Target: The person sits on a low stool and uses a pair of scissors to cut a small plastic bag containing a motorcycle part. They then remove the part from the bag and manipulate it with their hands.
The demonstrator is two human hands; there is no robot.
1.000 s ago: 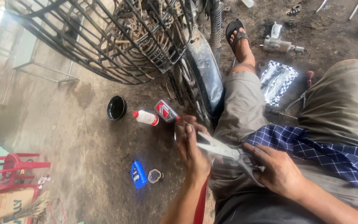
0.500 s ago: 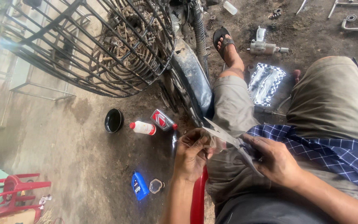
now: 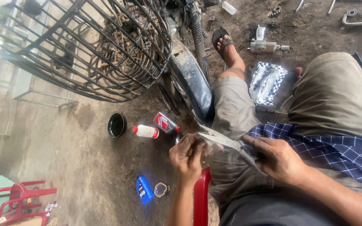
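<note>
At far left stand red metal chair frames (image 3: 19,199) on the stained concrete floor (image 3: 76,167). Above them a large black wire cage (image 3: 84,46) rests against a motorcycle's black front mudguard (image 3: 191,83). On the floor below lie a round black bowl (image 3: 116,125), a white plastic bottle with a red cap (image 3: 146,131) and a grey-and-red oil bottle (image 3: 166,123), close together. Nearer the camera sit a blue plastic bottle (image 3: 143,189) and a small clear container (image 3: 161,189) just beside it.

The left hand (image 3: 188,155) is closed on a small pale piece, too blurred to identify. The right hand (image 3: 278,159) is clamped on the handles of steel scissors (image 3: 223,139), blades parted, tips at the left hand's piece, above the lap. A shiny foil sheet (image 3: 267,83) lies between the knees; a grey power tool (image 3: 265,45) lies beyond.
</note>
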